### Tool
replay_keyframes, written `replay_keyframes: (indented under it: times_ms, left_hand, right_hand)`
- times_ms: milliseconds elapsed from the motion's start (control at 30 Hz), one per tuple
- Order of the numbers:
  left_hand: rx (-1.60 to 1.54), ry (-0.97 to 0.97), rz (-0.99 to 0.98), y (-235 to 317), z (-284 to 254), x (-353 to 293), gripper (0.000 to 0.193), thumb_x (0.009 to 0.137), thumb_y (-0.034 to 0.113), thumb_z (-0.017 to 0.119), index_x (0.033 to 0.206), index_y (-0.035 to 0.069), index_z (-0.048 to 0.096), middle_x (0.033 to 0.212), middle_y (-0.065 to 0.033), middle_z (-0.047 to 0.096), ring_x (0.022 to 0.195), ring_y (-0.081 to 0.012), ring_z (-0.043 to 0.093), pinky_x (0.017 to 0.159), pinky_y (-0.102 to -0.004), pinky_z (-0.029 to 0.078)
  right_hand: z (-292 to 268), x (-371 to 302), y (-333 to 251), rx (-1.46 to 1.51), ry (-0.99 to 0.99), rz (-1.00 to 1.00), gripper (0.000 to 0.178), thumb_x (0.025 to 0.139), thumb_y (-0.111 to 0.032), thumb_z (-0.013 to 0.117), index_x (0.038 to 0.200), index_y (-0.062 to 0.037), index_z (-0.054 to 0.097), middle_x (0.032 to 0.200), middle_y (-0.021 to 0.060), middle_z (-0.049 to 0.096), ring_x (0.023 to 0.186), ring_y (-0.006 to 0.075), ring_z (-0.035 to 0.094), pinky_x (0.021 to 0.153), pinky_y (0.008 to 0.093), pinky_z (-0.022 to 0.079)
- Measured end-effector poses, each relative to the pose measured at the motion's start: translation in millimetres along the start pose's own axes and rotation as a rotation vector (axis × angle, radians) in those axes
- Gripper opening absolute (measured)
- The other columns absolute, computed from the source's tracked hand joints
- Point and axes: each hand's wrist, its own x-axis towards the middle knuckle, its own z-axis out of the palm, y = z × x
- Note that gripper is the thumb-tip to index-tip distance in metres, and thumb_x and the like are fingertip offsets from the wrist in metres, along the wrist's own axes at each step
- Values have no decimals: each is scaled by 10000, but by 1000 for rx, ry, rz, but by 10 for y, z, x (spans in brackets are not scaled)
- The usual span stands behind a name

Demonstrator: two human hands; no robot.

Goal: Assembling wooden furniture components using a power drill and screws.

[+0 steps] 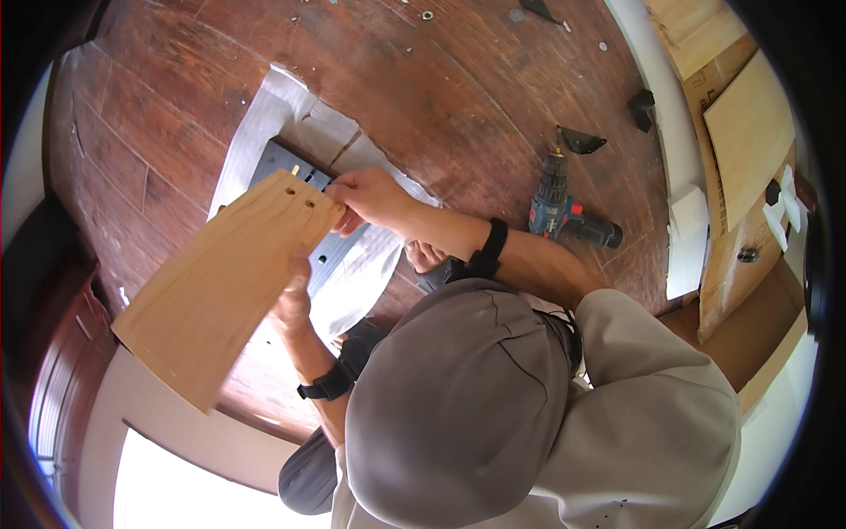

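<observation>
A light wooden board point(220, 264) is held up slantwise above the floor, with my left hand point(293, 295) closed on its right edge. Two small holes show near the board's upper end, and a short wooden dowel point(295, 169) sticks out there. My right hand point(374, 200) is at the board's upper right corner, fingers pinched together; whatever is between them is hidden. Beneath the board, partly covered by it, a dark panel point(323, 259) with small holes lies on a white foam sheet point(280, 94).
A cordless drill point(561, 207) lies on the wood floor to the right, its bit beside a black corner bracket point(582, 140). Another black piece point(641, 111) lies farther right. Wooden panels point(753, 132) and an open cardboard box point(767, 339) stand along the right side.
</observation>
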Motion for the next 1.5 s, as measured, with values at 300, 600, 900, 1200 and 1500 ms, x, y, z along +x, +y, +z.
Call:
replay_keyframes:
  times_ms: [300,600,900,1200,1500]
  left_hand:
    - [168,10,51,57,69,24,404,794,243,668,1092,-21,604,1023,-102,612,919,-241,555,824,-390,461]
    - [109,-87,-105,-53,17,8,469,798,262,675,1151,-30,576,1091,-114,587,964,-232,538,851,-387,450]
    - [-77,90,-82,-256,-28,-149,508,830,166,624,1267,-44,475,1177,-145,538,1044,-253,528,883,-391,453]
    - [-604,292,-324,-247,105,-420,515,901,126,575,1354,-19,379,1296,-161,492,1181,-263,521,1003,-429,476]
    - [-1046,276,-490,-823,-37,-543,516,906,148,586,1336,-66,398,1311,-211,505,1207,-305,516,1016,-454,471]
  right_hand:
    - [-153,99,-110,-727,6,-534,171,849,-67,629,1006,-64,696,866,116,651,742,248,651,665,352,509]
    - [-240,293,31,-830,54,-842,174,747,-83,723,919,-67,712,931,71,642,844,252,629,729,335,505]
    - [-236,268,109,-762,87,-869,159,783,-87,710,941,-80,725,958,67,650,828,241,638,715,341,505]
    - [-222,250,104,-693,95,-852,163,784,-126,725,942,-88,720,946,77,642,833,250,631,720,341,503]
    - [-289,234,155,-611,97,-845,176,770,-86,735,944,-90,709,934,58,603,817,228,615,700,342,497]
